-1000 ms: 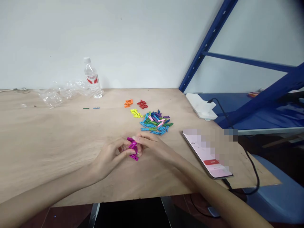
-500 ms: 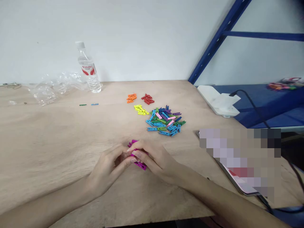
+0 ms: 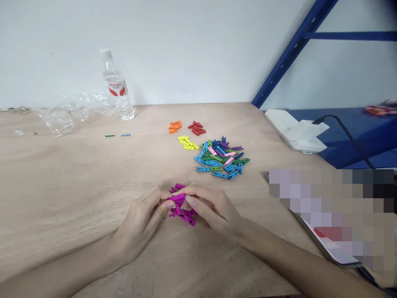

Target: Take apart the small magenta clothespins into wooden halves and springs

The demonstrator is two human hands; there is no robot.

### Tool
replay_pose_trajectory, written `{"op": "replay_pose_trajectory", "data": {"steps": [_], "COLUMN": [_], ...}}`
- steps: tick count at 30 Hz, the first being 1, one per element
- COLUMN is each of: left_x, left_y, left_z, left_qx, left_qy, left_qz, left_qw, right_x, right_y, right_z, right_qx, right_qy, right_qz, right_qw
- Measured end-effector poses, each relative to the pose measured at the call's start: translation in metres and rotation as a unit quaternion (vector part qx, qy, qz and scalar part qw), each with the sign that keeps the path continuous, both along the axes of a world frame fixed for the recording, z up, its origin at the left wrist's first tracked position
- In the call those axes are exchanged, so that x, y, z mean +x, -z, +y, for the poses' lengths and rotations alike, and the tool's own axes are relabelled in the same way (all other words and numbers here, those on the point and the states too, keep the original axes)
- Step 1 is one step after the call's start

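Observation:
Between the fingertips of both hands is a magenta clothespin [image 3: 178, 198], held above a small heap of magenta clothespins [image 3: 188, 217] on the table. My left hand [image 3: 145, 213] pinches its left end between thumb and fingers. On its right end, my right hand [image 3: 214, 205] closes with thumb and forefinger. Part of the heap is hidden behind the fingers. Beyond my right hand lies a mixed pile of clothespins [image 3: 221, 157] in blue, green, purple and pink. Farther back are small groups of yellow clothespins [image 3: 187, 143], orange clothespins [image 3: 175, 126] and red clothespins [image 3: 197, 128].
A water bottle [image 3: 119, 93] stands by the wall beside crumpled clear plastic [image 3: 62, 118]. A green piece [image 3: 109, 135] and a blue piece [image 3: 125, 135] lie apart at left. At right are a white stand [image 3: 297, 132] with a cable, a partly blurred tablet-like device [image 3: 325, 244] and a blue frame [image 3: 285, 54].
My fingertips have parted slightly, so the held magenta clothespin and more of the heap now show. The whole view has shifted a little, with things on the table appearing farther right.

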State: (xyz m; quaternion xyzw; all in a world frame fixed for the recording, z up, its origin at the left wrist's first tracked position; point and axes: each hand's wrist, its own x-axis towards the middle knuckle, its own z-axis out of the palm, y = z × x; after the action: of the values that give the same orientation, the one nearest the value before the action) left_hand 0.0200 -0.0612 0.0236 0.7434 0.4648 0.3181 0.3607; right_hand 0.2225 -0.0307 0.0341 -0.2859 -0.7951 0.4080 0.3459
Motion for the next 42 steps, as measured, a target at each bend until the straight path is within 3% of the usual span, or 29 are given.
{"op": "replay_pose_trajectory", "data": {"steps": [8,14,17,21,24,27,35,42], "left_x": [-0.005,0.001,0.002,-0.001,-0.006,-0.009,-0.011,-0.009], "left_y": [0.006,-0.001,-0.003,0.001,0.006,0.007,0.011,0.009], "left_z": [0.005,0.008,0.008,0.008,0.010,0.012,0.011,0.008], "left_qx": [0.015,-0.112,-0.134,-0.055,0.052,0.104,0.141,0.158], "left_qy": [-0.017,0.006,0.006,-0.022,0.004,0.033,0.065,0.077], "left_qz": [-0.037,-0.163,-0.203,-0.187,-0.142,-0.101,-0.050,-0.025], "left_qw": [0.999,0.980,0.970,0.981,0.988,0.989,0.987,0.984], "right_x": [0.002,-0.002,-0.003,-0.002,-0.002,-0.002,-0.003,-0.004], "right_y": [-0.005,-0.005,-0.006,-0.007,-0.007,-0.005,-0.002,0.014], "right_z": [0.000,0.002,0.002,0.002,0.003,0.006,0.005,0.003], "right_qx": [-0.058,-0.085,-0.101,-0.144,-0.197,-0.237,-0.289,-0.222], "right_qy": [0.007,0.001,0.002,0.028,0.030,0.017,-0.026,-0.047], "right_qz": [0.029,0.059,0.068,0.032,0.014,0.014,0.051,0.053], "right_qw": [0.998,0.995,0.993,0.989,0.980,0.971,0.956,0.973]}}
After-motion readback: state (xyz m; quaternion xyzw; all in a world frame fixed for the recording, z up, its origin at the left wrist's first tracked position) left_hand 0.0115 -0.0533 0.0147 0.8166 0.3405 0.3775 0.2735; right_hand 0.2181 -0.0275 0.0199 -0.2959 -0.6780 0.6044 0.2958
